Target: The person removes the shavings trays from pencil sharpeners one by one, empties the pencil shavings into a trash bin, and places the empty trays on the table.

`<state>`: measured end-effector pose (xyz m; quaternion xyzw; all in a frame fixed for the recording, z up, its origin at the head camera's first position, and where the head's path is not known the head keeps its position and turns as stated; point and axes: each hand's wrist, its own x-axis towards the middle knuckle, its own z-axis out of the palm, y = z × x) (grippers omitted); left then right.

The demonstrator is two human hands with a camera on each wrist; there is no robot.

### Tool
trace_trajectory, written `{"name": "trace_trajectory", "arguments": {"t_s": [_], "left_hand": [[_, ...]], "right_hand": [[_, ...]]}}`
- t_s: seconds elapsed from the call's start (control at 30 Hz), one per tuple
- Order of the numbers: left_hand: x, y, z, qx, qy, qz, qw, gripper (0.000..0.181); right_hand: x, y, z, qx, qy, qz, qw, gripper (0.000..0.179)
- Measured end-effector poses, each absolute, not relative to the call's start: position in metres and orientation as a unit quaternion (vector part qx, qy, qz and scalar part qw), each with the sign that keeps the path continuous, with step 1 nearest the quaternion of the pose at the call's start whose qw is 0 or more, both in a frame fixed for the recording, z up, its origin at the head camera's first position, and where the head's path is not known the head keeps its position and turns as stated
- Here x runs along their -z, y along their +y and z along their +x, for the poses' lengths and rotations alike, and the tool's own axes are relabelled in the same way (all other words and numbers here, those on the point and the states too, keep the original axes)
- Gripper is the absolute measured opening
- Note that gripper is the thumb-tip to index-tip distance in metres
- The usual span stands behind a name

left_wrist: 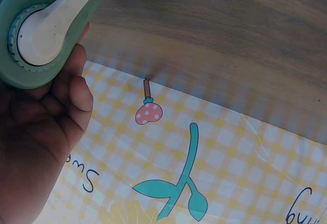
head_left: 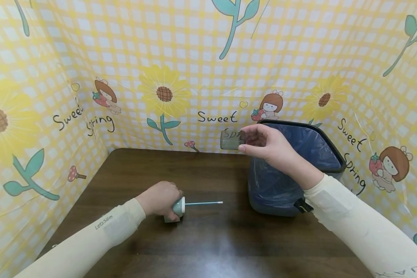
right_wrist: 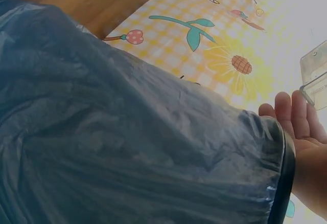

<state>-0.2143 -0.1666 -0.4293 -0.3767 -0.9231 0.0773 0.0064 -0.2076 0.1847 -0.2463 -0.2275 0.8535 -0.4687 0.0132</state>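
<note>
My left hand (head_left: 161, 199) grips a green crank pencil sharpener (head_left: 178, 208) on the dark wooden table. From its white front a thin blue pencil (head_left: 201, 203) sticks out to the right. The left wrist view shows the sharpener's white crank arm (left_wrist: 43, 40) up close, with fingers curled along the body. Up at the back, my right hand (head_left: 269, 144) pinches a small clear greyish plastic box (head_left: 230, 139) by its right end. That hand is above the near left rim of a trash bin (head_left: 341, 162). The right wrist view catches only part of the box (right_wrist: 316, 65).
A bluish plastic liner (right_wrist: 127, 132) covers the bin's inside and hangs over its outer wall. A black clip (head_left: 303, 205) sits on the bin's front near the right forearm. Yellow checked cloth (head_left: 201, 77) with flower prints encloses the table (head_left: 142, 247) at the back and sides.
</note>
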Motion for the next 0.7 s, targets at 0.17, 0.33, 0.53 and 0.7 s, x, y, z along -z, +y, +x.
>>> {"name": "trace_trajectory", "arguments": {"t_s": [0.17,0.33,0.53,0.7], "left_hand": [[0.4289,-0.1662,-0.2143,-0.080,-0.923,-0.375,0.004,0.057],[0.4295,-0.1664,-0.2150,-0.076,-0.923,-0.376,0.004,0.057],[0.4293,-0.1666,-0.2144,-0.073,-0.923,-0.379,0.005,0.057],[0.4288,-0.1665,-0.2141,-0.073,-0.924,-0.376,0.002,0.056]], "right_hand": [[0.2490,0.1837,-0.2072,0.469,0.852,-0.231,0.011,0.053],[0.2488,0.1812,-0.2037,0.467,0.852,-0.237,0.006,0.052],[0.2486,0.1772,-0.2001,0.470,0.849,-0.240,0.004,0.051],[0.2506,0.1750,-0.2002,0.474,0.846,-0.242,0.001,0.050]]}}
